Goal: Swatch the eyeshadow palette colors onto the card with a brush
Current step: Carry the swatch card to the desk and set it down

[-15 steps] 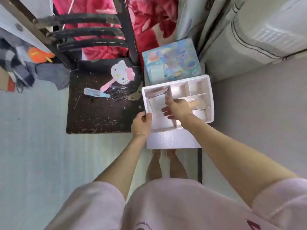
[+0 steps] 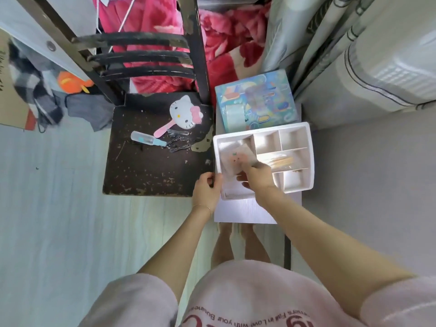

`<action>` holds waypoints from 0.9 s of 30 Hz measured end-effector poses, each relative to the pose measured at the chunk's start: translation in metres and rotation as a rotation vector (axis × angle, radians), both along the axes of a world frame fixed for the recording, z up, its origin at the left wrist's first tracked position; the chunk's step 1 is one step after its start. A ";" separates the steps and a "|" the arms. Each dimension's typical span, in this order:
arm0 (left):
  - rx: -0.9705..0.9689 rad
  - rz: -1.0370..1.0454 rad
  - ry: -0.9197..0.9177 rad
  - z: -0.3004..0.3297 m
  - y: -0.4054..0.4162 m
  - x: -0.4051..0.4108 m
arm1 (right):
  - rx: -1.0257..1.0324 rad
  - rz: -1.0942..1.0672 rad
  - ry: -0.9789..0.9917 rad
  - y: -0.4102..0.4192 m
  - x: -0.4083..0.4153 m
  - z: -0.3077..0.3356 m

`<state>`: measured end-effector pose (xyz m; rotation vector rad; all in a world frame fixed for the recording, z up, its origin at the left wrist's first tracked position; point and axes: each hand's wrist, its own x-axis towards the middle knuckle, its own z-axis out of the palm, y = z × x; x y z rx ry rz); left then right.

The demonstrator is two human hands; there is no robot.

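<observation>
Head view: left hand (image 2: 206,191) curls round left rim of white divided organizer (image 2: 309,161) on small table. Right hand (image 2: 256,177) pinches blurred flat clear packet (image 2: 238,158) above organizer's large left compartment. Brush, palette not discernible.

Home bedroom: red blanket (image 2: 226,41), worn chair (image 2: 155,161), curtains (image 2: 313,43).
</observation>
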<state>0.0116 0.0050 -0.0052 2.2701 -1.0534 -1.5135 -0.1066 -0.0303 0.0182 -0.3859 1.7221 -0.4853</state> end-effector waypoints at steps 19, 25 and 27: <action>-0.324 0.094 0.477 0.154 0.069 0.019 | -0.292 0.420 -0.319 0.083 -0.021 0.142; -0.198 0.251 0.098 0.140 0.141 0.030 | -0.351 0.718 -0.142 0.075 -0.019 0.121; -0.064 0.402 -0.008 0.127 0.178 0.033 | -0.311 0.821 -0.035 0.073 -0.029 0.105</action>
